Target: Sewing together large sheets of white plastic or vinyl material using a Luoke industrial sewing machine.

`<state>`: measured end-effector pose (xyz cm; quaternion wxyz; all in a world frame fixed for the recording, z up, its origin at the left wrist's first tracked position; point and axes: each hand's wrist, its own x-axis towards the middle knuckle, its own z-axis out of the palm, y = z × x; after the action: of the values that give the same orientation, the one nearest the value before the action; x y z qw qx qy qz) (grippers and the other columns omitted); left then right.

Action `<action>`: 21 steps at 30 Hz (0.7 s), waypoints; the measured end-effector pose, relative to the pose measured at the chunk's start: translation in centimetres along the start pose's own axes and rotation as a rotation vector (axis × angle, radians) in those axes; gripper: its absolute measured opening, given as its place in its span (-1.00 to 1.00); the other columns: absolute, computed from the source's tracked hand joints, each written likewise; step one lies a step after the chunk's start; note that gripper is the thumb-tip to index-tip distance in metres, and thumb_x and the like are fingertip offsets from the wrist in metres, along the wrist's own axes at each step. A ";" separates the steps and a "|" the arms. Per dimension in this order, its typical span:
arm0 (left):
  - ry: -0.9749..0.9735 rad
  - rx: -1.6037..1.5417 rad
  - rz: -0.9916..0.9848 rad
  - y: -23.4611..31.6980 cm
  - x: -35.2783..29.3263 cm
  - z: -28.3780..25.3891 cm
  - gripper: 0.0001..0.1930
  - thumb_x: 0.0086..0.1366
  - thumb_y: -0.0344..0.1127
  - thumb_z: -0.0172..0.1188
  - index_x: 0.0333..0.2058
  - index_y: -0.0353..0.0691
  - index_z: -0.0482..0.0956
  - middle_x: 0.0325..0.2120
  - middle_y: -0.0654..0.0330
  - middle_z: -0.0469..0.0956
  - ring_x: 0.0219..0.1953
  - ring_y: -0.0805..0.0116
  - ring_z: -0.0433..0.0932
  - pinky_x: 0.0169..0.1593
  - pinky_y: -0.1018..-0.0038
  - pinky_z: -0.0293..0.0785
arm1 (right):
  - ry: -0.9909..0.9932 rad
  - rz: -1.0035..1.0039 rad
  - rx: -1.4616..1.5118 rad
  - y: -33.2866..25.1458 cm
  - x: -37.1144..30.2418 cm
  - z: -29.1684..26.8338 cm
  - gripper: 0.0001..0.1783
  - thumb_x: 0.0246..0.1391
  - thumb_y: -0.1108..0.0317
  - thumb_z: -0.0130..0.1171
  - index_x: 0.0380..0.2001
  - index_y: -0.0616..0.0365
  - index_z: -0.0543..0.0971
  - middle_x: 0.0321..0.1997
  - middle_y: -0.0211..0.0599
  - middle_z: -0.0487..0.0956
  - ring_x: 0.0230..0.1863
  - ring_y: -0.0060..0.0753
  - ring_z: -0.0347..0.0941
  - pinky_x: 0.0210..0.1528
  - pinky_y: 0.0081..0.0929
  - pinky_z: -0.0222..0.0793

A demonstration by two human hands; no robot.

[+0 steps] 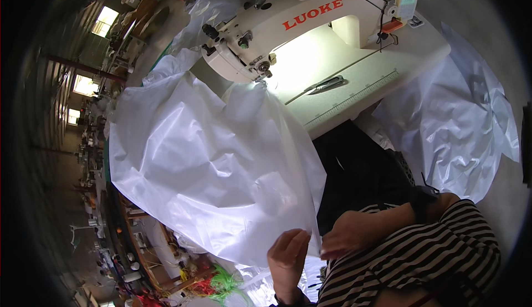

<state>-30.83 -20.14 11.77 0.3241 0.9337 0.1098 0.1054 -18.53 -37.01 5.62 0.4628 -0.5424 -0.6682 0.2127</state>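
A large, shiny white sheet (205, 163) hangs in creases from under the needle area of a white sewing machine (310, 21) towards me. At its near lower corner, my left hand (288, 254) is closed, with fingers curled on the sheet's edge. Beside it, my right hand (354, 232) comes in from the right, palm down, its fingers pressed together at the same edge. The fingertips of both hands are close together and partly hidden, so the exact hold of the right one is hard to see.
Small dark thread snips (327, 85) lie on the lit machine bed, by a printed ruler (354, 97). More white sheeting (463, 124) hangs at the right. Red and green strands (221, 282) lie in a heap at lower left.
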 end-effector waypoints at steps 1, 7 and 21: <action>-0.012 -0.112 -0.044 0.3 -0.2 0.4 -0.85 0.10 -0.58 0.31 -0.33 -0.28 0.60 -0.42 0.11 0.61 -0.42 0.20 0.62 -0.38 0.40 0.51 | -0.006 0.021 -0.015 -0.4 0.5 0.1 -0.80 0.21 0.20 0.16 -0.30 0.11 0.52 -0.59 -0.31 0.51 -0.55 -0.24 0.55 -0.54 -0.38 0.43; -0.009 -0.577 -0.416 -1.0 -2.4 2.1 -0.92 0.28 -0.58 0.19 -0.25 -0.37 0.54 -0.38 0.15 0.65 -0.34 0.47 0.59 -0.29 0.55 0.49 | -0.046 -0.055 -0.368 -0.9 2.8 2.3 -0.78 0.19 0.21 0.11 -0.35 0.16 0.46 -0.60 -0.30 0.46 -0.56 -0.22 0.54 -0.57 -0.34 0.44; 0.286 -0.093 -0.209 -2.7 -2.2 -1.7 -0.89 0.18 -0.61 0.26 -0.30 -0.34 0.63 -0.51 0.18 0.54 -0.48 0.47 0.46 -0.44 0.55 0.36 | -0.424 0.206 -0.723 8.8 2.7 4.5 -0.84 -0.07 0.45 0.17 -0.37 0.25 0.53 -0.54 -0.26 0.55 -0.52 -0.21 0.59 -0.61 -0.27 0.41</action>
<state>-33.74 -17.65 11.10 0.3571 0.8767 0.2462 0.2080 -17.68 -30.69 -2.45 0.0717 -0.6778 -0.7223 0.1166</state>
